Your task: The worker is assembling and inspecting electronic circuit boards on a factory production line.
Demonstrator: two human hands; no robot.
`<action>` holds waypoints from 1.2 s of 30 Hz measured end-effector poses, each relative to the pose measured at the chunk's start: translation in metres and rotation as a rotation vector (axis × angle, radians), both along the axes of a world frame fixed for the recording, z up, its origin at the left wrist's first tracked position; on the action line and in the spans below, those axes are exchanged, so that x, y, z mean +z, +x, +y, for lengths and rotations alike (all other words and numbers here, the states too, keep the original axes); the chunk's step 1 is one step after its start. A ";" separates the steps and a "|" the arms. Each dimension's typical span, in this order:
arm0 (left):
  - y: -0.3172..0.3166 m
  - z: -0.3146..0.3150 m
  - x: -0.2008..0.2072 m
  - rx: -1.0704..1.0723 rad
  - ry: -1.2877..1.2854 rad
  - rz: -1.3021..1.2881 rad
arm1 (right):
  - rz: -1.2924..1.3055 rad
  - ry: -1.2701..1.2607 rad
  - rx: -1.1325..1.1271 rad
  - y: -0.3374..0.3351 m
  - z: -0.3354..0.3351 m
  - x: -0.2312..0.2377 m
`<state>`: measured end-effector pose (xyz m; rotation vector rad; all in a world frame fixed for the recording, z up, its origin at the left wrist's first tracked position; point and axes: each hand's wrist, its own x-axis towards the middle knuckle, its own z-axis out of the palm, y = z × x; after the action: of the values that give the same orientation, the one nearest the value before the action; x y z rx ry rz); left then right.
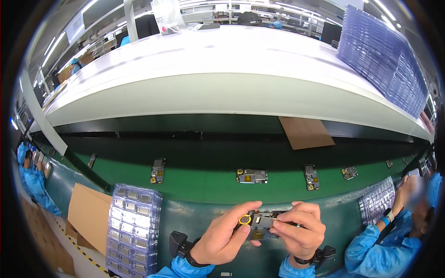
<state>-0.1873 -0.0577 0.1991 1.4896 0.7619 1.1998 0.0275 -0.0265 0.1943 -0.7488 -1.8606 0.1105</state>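
A circuit board [263,222] sits between the left hand [221,238] and right hand [303,231], above the counter [185,213]. Near the lower edge, below them, a flat piece [226,274] lies on the counter. To the left stands a pocketed tray [158,199] with parts [132,194] in its pockets; left of that is a cardboard sheet [88,208]. At right, another tray [378,201] lies before a co-worker [384,250]. Behind the hands, further boards [252,176] lie spaced along a belt [208,185]. A shelf [232,92] runs over the belt's back, with a tray stack [380,65] on its right end and a bag [167,14] at its rear left. A cardboard piece [306,133] shows under its front edge, right of centre.
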 end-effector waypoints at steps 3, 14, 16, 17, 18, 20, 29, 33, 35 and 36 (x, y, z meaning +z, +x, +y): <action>0.002 0.000 -0.001 0.028 0.014 -0.010 | -0.001 -0.002 -0.001 -0.001 -0.001 0.000; 0.015 -0.004 -0.013 0.184 0.002 -0.069 | -0.045 0.030 -0.005 0.000 -0.005 0.001; 0.017 -0.005 -0.014 0.245 0.028 -0.102 | -0.055 0.046 -0.001 -0.001 -0.005 0.001; 0.017 -0.005 -0.013 0.242 0.027 -0.102 | -0.053 0.040 -0.002 -0.001 -0.005 0.001; 0.017 -0.005 -0.012 0.245 0.027 -0.098 | -0.051 0.034 -0.003 -0.002 -0.006 0.001; 0.018 -0.005 -0.012 0.247 0.027 -0.093 | -0.056 0.036 -0.009 -0.001 -0.006 0.002; 0.018 -0.007 -0.018 0.249 -0.008 -0.121 | -0.040 0.062 0.002 -0.003 -0.005 0.001; 0.017 -0.007 -0.018 0.257 -0.015 -0.113 | -0.066 0.065 0.028 -0.001 -0.003 0.002; 0.018 -0.007 -0.018 0.266 -0.003 -0.107 | -0.061 0.055 0.022 -0.002 -0.004 0.002; 0.019 -0.006 -0.018 0.278 0.018 -0.102 | -0.057 0.046 0.018 -0.002 -0.004 0.003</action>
<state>-0.1686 -0.0637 0.1810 1.3556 0.9124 1.4818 0.0254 -0.0306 0.1972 -0.7107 -1.9179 0.0582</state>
